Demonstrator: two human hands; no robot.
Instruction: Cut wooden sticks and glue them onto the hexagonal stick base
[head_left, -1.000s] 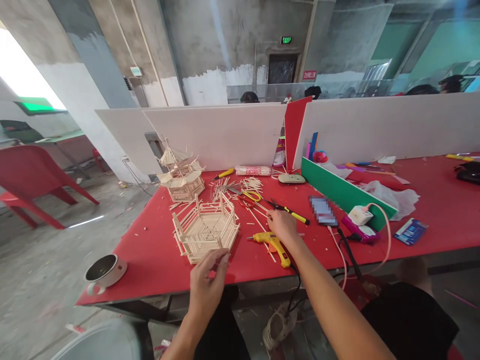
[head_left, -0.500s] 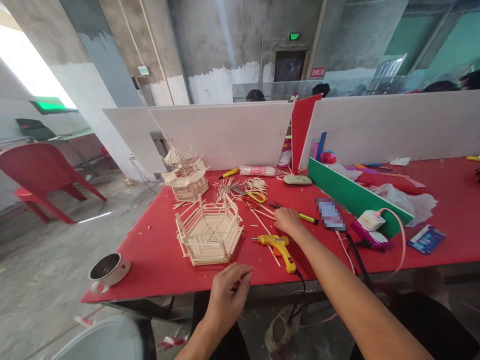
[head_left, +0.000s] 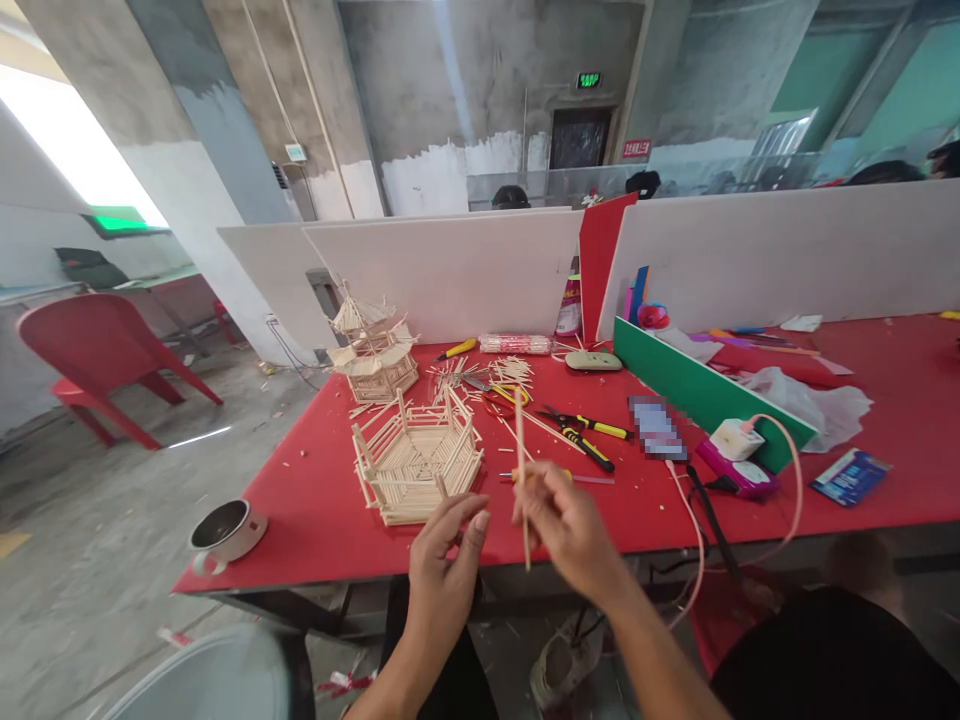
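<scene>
My right hand (head_left: 562, 520) pinches a thin wooden stick (head_left: 521, 440), held almost upright above the front of the table. To its left is my left hand (head_left: 450, 550), fingers loosely curved, thumb apart, nothing visible between them. Just beyond the left hand stands a six-sided stick frame (head_left: 420, 465) with a woven-looking floor and low railings. Behind that rises a tiered stick pagoda (head_left: 367, 350). My right hand mostly hides a yellow glue gun (head_left: 507, 478). Cutting pliers (head_left: 592, 440) with yellow and black handles lie beyond it.
Loose sticks (head_left: 514, 373), scissors (head_left: 510, 397) and a wrapped stick bundle (head_left: 516, 344) lie toward the back. A mug (head_left: 229, 535) stands near the left edge. At right are a phone (head_left: 656, 428), cables, a charger (head_left: 735, 440) and a green divider (head_left: 705, 395).
My right hand has drawn back from the pliers toward me, now with a stick in it. The pliers' handles now lie spread. My left thumb has parted from the fingers.
</scene>
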